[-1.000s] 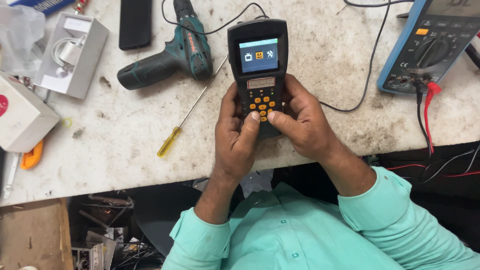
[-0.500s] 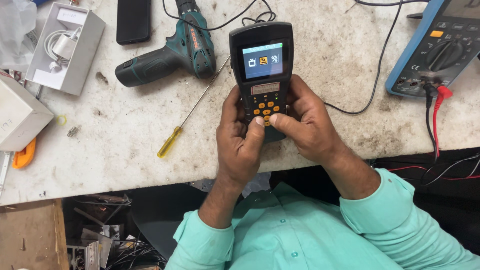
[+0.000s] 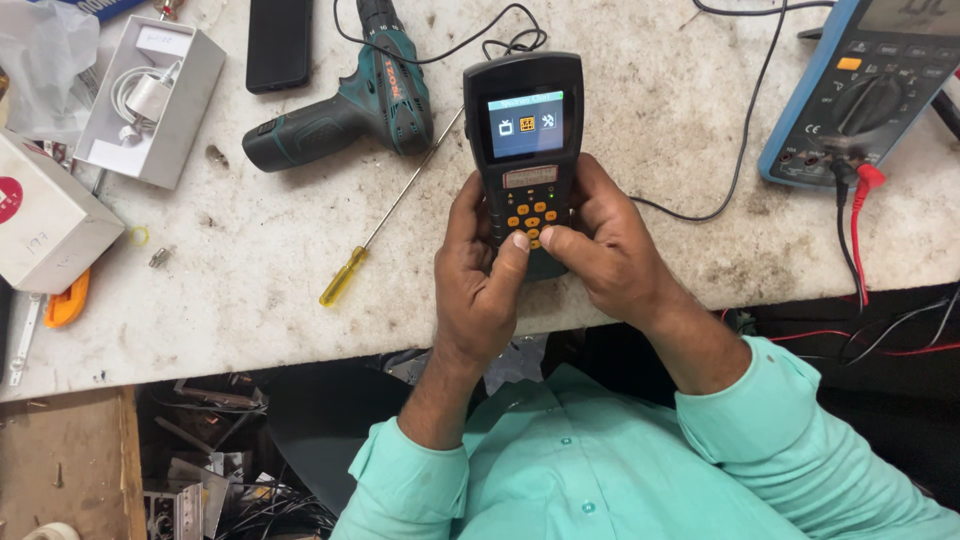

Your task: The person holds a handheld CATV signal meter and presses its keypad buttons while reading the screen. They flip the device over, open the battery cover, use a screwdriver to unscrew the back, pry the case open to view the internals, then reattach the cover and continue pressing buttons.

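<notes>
A person in a mint-green shirt holds one dark handheld meter (image 3: 524, 150) in both hands above the near edge of a worn white bench (image 3: 250, 290), its small screen lit and showing three icons. The left hand (image 3: 478, 270) wraps the meter's lower left side, fingers closed around the casing and the thumb resting on the orange keypad; the right hand (image 3: 600, 245) grips the lower right side, its thumb also on the keys. Just left of the meter, one long screwdriver (image 3: 385, 215) with a yellow handle lies slanted across the middle of the bench. Beyond it, towards the far edge, lies one teal cordless drill (image 3: 350, 105), with one black phone (image 3: 279, 42) beside it. One open white box (image 3: 150, 100) holding a coiled cable sits at the far left corner, one closed white box (image 3: 45, 220) lies along the left edge, and one orange utility knife (image 3: 66, 302) rests near it. One blue multimeter (image 3: 865, 85) with red and black leads occupies the far right corner.
</notes>
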